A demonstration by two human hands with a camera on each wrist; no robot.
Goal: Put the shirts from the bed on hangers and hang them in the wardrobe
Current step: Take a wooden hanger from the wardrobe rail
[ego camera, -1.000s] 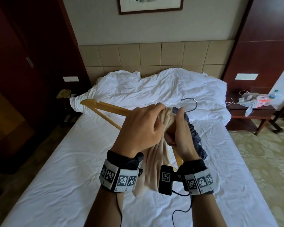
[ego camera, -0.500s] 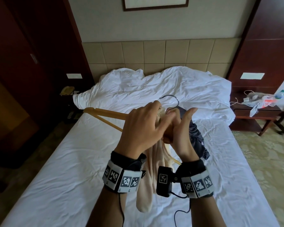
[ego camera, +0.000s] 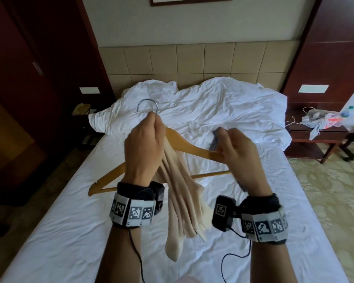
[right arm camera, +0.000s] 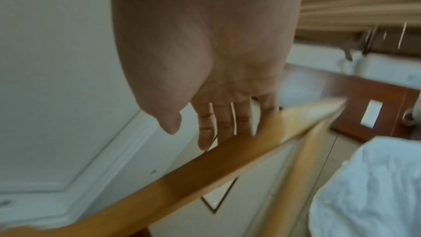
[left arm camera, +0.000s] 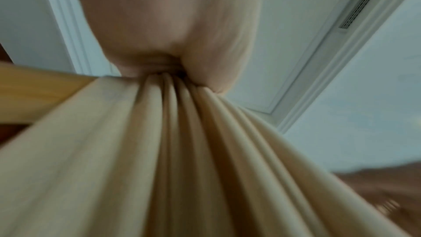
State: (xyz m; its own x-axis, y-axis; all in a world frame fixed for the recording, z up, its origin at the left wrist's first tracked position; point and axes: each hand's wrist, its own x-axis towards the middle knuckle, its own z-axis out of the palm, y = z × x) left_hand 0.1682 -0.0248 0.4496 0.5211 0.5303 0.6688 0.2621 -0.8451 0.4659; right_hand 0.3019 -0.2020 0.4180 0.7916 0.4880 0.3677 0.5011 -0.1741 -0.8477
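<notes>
A beige shirt [ego camera: 180,199] hangs bunched in long folds from my left hand [ego camera: 153,119], which grips it together with the neck of a wooden hanger [ego camera: 190,146] just below the metal hook [ego camera: 147,106]. In the left wrist view the shirt's folds [left arm camera: 182,150] run into the palm beside the hanger's wood [left arm camera: 34,93]. My right hand [ego camera: 231,144] is at the hanger's right arm. Its fingers [right arm camera: 224,123] lie straight along the wood [right arm camera: 182,177], thumb apart. A dark blue-grey shirt [ego camera: 214,139] lies on the bed [ego camera: 59,221], partly hidden behind that hand.
A crumpled white duvet [ego camera: 213,103] lies at the headboard. A dark nightstand [ego camera: 315,135] at the right carries a plastic bag [ego camera: 319,121] and a bottle. A telephone [ego camera: 81,109] sits at the left, next to dark wood panelling [ego camera: 39,78]. Patterned carpet [ego camera: 335,201] runs along the bed's right side.
My hands have parted. The right hand let go at the hanger's neck and slid out along its right arm. The hanger swung round so it lies across me, hook now up left.
</notes>
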